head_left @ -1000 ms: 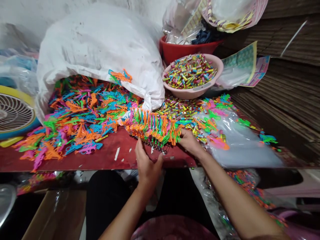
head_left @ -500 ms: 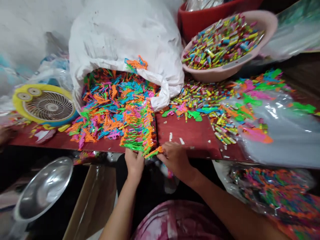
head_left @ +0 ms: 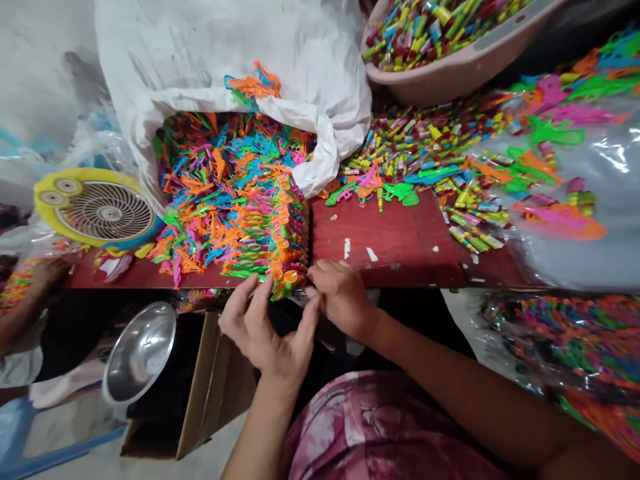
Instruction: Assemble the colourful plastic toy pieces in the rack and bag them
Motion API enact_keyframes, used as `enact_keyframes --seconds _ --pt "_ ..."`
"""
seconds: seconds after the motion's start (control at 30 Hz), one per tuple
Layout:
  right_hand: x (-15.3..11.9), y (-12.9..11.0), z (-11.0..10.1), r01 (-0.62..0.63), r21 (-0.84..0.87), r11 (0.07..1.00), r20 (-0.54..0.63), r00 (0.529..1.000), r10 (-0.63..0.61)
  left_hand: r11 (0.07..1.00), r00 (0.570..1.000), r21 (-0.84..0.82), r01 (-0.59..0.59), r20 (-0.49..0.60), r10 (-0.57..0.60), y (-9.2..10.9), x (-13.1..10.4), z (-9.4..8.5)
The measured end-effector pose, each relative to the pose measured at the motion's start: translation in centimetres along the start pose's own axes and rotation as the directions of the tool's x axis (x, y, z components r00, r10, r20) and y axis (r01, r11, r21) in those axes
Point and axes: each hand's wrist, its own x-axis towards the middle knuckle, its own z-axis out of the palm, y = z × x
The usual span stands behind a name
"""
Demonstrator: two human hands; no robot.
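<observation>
Toy row [head_left: 287, 233] sits at the front edge of the bench [head_left: 385, 233], between the loose toys [head_left: 200, 220] and bare red bench top. Left hand [head_left: 273, 337] reaches up from below, palm cupped, thumb spread well apart from the fingers, fingertips at the row's near end. Right hand [head_left: 345, 300] comes in from the right, fingers curled by the same end; can't tell if they're clamped on anything.
</observation>
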Motion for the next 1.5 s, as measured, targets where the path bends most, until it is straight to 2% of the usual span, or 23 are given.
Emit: enact_keyframes --seconds 0.07,0.17,0.4,0.6,0.83,1.0,1.2,1.4,1.5 --pt "0.0 -0.2 0.0 -0.001 -0.002 1.0 0.002 1.0 0.001 1.0 1.0 -0.013 -0.013 -0.003 0.013 0.1 1.1 0.9" --pt "-0.1 -0.4 -0.2 -0.006 -0.008 1.0 0.023 1.0 0.006 0.998 0.999 -0.059 0.017 -0.027 -0.018 -0.8 1.5 1.7" --pt "-0.5 -0.3 -0.3 -0.005 0.028 1.0 0.02 1.0 0.004 0.999 1.0 -0.053 0.012 0.015 -0.011 -2.9 1.0 1.0" --pt "-0.7 0.3 -0.4 -0.009 0.087 0.996 0.023 1.0 0.007 0.99 0.995 -0.106 0.098 -0.025 -0.101 -2.4 1.2 1.1" --pt "-0.5 0.6 -0.4 -0.02 0.099 0.995 0.046 0.999 0.015 0.999 0.998 -0.041 -0.018 -0.055 0.016 -2.3 2.4 0.4" --pt "-0.6 0.7 -0.2 -0.011 0.092 0.996 0.041 0.999 0.008 0.993 0.999 -0.12 -0.001 -0.039 -0.003 -2.4 2.4 0.5" --pt "-0.7 0.6 -0.3 -0.012 0.086 0.996 0.026 1.0 0.01 0.995 0.999 -0.103 0.007 -0.036 -0.01 -2.9 1.9 0.8" --pt "-0.7 0.7 -0.4 -0.019 0.117 0.993 0.024 1.0 0.017 0.995 0.998 -0.084 0.06 0.007 -0.06 -2.2 2.0 -0.2" --pt "-0.8 0.7 -0.3 -0.015 0.127 0.992 0.007 1.0 0.014 0.985 0.984 -0.085 0.151 -0.082 -0.158 -2.5 1.1 -0.6"
